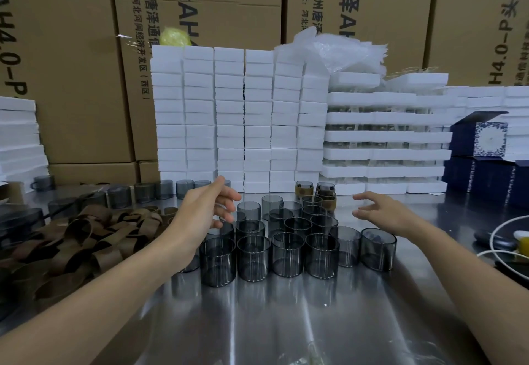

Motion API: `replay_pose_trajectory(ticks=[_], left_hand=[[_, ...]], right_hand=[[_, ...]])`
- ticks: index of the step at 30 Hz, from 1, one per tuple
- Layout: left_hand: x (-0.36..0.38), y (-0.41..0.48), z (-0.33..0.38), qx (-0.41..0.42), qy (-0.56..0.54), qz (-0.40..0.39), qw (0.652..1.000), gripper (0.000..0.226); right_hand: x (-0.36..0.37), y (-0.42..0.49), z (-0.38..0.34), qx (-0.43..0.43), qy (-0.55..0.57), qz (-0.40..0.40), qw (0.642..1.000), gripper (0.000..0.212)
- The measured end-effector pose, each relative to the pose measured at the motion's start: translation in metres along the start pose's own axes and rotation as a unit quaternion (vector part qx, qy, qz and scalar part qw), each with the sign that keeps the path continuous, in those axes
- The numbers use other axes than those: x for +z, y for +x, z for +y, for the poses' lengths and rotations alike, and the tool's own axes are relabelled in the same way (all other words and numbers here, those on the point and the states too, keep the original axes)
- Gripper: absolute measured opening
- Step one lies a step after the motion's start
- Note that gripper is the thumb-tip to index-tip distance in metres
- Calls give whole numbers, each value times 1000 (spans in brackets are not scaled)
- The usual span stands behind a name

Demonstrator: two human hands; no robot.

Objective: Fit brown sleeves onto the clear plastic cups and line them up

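hovering above the steel table (pixel 257 321) in the head view, both hands hold nothing. the left hand (pixel 211 210) hangs with fingers loosely spread and a little bent over the 10 o'clock corner of the cluster of bare cups (pixel 287 253). the right hand (pixel 383 213) is spread wide, palm down, just past the cluster's 2 o'clock edge, and seems to touch none of them. the cups are smoky and see-through. all stand upright with mouths up, so each one's axis runs vertical. they are packed in rough rows at dead centre, between the two wrists.

the pile of brown sleeves (pixel 86 238) lies at 9 o'clock from the cluster. it is a tangle of flattened and half-open bands, just beside the left forearm and well apart from the right hand. so the left hand is the nearer one for a sleeve, while either hand can reach a cup. a few sleeved cups (pixel 304 191) stand at 12 o'clock behind the cluster. that looks like the start of the line, so most of the job lies ahead.

my guess at the coming move: a cup lifted by the right hand, a sleeve fetched from 9 o'clock by the left, and the band opened round and slid along the cup's vertical axis.

white foam trays (pixel 229 113) stack at 12 o'clock, with cardboard cartons (pixel 86 64) behind them.
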State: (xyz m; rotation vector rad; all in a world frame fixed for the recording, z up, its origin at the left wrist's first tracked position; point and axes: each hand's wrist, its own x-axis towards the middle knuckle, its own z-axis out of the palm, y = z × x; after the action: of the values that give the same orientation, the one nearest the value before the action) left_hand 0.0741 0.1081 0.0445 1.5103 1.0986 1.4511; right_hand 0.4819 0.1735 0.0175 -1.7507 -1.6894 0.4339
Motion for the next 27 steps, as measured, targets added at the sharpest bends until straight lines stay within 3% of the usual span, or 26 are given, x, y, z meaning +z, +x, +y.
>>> replay_pose_trajectory(ticks=[3,6,13,17,20,23,25,27], left_hand=[[0,0,-1,2,10,-3,1000,45],[0,0,-2,13,39,-4,999,38],[2,-4,0,35,82,-13,996,35],[1,-6,1,46,86,-18,995,34],[1,-5,1,51,90,-17,994,35],[2,-7,0,64,86,-20,994,35],[3,-10,1,79,101,-29,991,32],[6,-14,1,100,126,-43,986,23]], right_hand=[[-2,-2,-5,-10,-6,9,1000,21],[-10,-8,-17,-12,-9,-4,1000,17],[-35,-25,-32,79,-117,-199,970,37],[-41,-29,-25,109,-169,-236,951,12],[-51,-29,-21,105,-161,-139,972,3],[-53,-27,-29,51,-138,68,987,6],[-42,-32,-47,-1,-74,187,980,7],[-26,-42,-72,-56,28,219,974,9]])
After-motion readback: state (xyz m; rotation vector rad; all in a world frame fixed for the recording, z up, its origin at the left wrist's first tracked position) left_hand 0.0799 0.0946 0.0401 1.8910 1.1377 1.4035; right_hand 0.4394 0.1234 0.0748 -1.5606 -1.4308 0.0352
